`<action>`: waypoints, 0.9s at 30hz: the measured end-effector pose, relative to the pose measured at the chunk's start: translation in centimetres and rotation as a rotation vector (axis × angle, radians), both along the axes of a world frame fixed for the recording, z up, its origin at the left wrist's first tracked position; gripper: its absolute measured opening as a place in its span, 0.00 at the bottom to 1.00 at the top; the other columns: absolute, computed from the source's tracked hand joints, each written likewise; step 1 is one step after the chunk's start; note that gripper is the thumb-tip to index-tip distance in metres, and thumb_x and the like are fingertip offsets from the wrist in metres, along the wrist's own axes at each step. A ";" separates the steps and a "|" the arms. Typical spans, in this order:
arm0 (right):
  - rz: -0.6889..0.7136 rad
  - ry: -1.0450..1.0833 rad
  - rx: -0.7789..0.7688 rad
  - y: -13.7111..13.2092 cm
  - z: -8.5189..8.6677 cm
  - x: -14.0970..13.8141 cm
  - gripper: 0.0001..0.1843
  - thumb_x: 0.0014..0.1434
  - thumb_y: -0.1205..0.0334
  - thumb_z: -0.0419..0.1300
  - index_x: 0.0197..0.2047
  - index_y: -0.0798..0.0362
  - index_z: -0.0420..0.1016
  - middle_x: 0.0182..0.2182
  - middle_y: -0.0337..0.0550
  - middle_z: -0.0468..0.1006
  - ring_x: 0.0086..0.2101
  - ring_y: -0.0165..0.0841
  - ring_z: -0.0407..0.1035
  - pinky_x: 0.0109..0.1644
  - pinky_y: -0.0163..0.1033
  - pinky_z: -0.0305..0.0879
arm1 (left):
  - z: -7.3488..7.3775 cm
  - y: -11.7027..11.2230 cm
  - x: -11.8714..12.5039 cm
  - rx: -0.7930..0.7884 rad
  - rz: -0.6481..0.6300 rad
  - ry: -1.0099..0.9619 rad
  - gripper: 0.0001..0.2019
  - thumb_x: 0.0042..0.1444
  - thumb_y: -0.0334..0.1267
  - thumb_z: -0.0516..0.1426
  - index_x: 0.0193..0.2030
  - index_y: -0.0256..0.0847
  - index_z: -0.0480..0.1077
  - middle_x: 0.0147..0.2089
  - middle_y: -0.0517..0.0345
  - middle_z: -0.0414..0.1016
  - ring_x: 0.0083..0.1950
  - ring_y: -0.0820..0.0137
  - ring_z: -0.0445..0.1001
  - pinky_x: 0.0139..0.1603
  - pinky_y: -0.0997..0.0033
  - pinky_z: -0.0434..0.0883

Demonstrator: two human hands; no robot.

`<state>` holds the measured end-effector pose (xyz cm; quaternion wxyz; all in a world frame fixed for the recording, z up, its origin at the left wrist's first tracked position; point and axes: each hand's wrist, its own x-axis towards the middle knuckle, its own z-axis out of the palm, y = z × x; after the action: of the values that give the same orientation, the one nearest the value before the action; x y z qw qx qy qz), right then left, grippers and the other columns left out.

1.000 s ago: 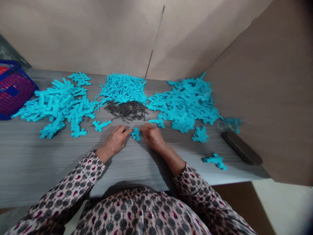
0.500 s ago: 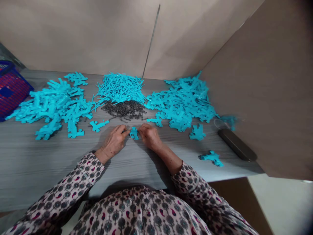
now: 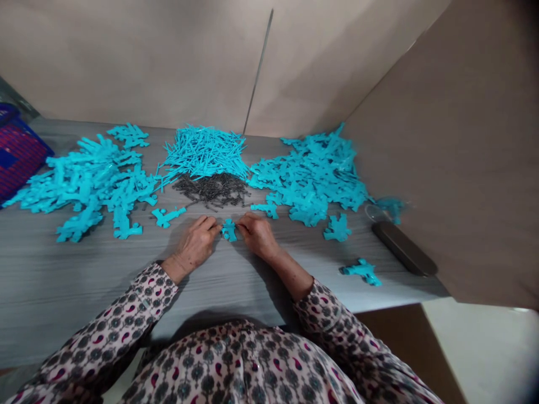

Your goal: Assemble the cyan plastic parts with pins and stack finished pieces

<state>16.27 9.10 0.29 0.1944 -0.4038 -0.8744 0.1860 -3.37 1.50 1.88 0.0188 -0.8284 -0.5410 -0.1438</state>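
Observation:
Between my two hands, just above the grey tabletop or on it, is a small turquoise plastic piece (image 3: 229, 230) with short arms. My left hand (image 3: 197, 247) is closed, its thumb and forefinger pinching the piece's left side. The fingers of my right hand (image 3: 256, 233) are pinched together at its right edge; what lies in their tips is too small to make out. Behind the hands spreads a pile of small black pins (image 3: 214, 189). One loose turquoise piece with a long stem (image 3: 168, 215) lies beyond my left hand, and another loose piece (image 3: 266, 209) beyond my right.
Thin turquoise sticks (image 3: 204, 150) are heaped behind the pins. Turquoise pieces form a left pile (image 3: 88, 177) and a right pile (image 3: 314, 174). A blue and red basket (image 3: 21, 154) stands far left. A dark elongated case (image 3: 404, 248) lies beside the right-hand panel (image 3: 455, 168).
The camera view has shifted slightly, moving the scene a little to the left. Both hands keep nearly the same pose around the small turquoise piece.

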 end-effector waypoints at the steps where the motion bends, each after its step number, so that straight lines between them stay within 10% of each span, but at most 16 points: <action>1: 0.009 0.012 -0.005 0.0 -0.1 0.1 0.11 0.62 0.68 0.55 0.34 0.55 0.79 0.31 0.45 0.75 0.33 0.33 0.69 0.37 0.34 0.59 | 0.0 0.0 0.0 -0.002 0.004 0.007 0.18 0.57 0.21 0.50 0.47 0.37 0.75 0.40 0.49 0.71 0.45 0.61 0.68 0.46 0.62 0.72; 27: 0.038 0.019 0.103 -0.9 -0.2 0.0 0.12 0.63 0.72 0.52 0.34 0.53 0.75 0.32 0.45 0.72 0.36 0.34 0.67 0.38 0.34 0.61 | 0.8 -0.2 0.3 -0.027 0.023 0.026 0.16 0.57 0.22 0.52 0.46 0.39 0.75 0.40 0.49 0.74 0.46 0.61 0.70 0.44 0.63 0.71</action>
<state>16.26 8.18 0.12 0.2196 -0.3748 -0.8885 0.1482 -3.04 1.34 2.68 0.0164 -0.8241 -0.5521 -0.1252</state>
